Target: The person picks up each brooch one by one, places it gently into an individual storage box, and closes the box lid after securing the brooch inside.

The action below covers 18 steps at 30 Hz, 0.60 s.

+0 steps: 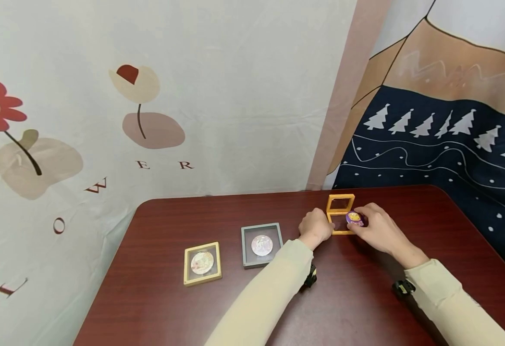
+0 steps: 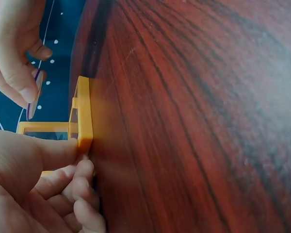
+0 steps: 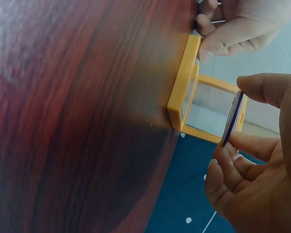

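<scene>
An orange display frame (image 1: 342,232) stands opened on its hinge near the back of the table, its lid tipped up behind the base. My left hand (image 1: 314,225) pinches the base's left corner between thumb and fingers, as the left wrist view shows. Between the thumb and fingers of my right hand (image 1: 377,228) is a round purple badge (image 1: 354,217) with a yellow picture. The right wrist view has this badge (image 3: 233,119) edge-on, tilted over the frame's base (image 3: 184,77) with a gap between the two.
Left of my hands lie a grey display frame (image 1: 244,247) with a round pale badge (image 1: 262,245) inside and a pale yellow frame (image 1: 186,266) with another round badge (image 1: 202,263). My left sleeve (image 1: 261,298) partly overlaps the grey one. Printed cloth (image 1: 243,96) hangs behind the table (image 1: 157,230).
</scene>
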Each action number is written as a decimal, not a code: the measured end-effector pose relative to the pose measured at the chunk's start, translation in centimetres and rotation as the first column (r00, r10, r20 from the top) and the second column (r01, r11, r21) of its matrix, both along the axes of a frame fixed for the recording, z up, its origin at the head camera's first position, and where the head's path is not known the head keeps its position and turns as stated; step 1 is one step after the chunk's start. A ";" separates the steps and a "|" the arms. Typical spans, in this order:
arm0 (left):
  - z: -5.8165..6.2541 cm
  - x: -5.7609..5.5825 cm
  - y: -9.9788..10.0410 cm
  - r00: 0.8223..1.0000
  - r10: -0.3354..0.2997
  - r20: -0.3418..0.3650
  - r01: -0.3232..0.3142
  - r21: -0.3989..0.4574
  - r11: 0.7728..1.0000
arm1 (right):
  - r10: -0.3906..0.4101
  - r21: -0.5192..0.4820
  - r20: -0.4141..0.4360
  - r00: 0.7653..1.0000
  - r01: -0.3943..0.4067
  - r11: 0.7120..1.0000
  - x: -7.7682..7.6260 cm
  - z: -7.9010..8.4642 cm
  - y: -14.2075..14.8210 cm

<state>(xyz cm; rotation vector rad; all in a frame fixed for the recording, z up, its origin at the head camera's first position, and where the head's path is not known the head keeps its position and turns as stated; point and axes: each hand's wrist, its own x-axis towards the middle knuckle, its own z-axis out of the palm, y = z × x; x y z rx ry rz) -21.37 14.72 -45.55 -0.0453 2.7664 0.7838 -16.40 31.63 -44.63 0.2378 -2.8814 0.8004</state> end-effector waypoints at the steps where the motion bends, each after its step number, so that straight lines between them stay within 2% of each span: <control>1: 0.1 0.1 -0.2 1.000 0.003 0.001 -0.003 0.010 1.000 | 0.004 -0.001 -0.001 1.000 -0.004 1.000 0.0 0.0 -0.1; 12: 0.4 0.9 -1.3 0.999 -0.021 0.028 0.018 0.082 0.996 | 0.069 0.021 -0.019 0.997 -0.068 0.997 -0.2 -0.8 -0.8; 18: 0.6 1.3 -1.9 0.999 -0.041 0.015 0.039 0.123 0.992 | 0.088 0.025 -0.005 0.996 -0.088 0.996 -0.3 -1.2 -1.1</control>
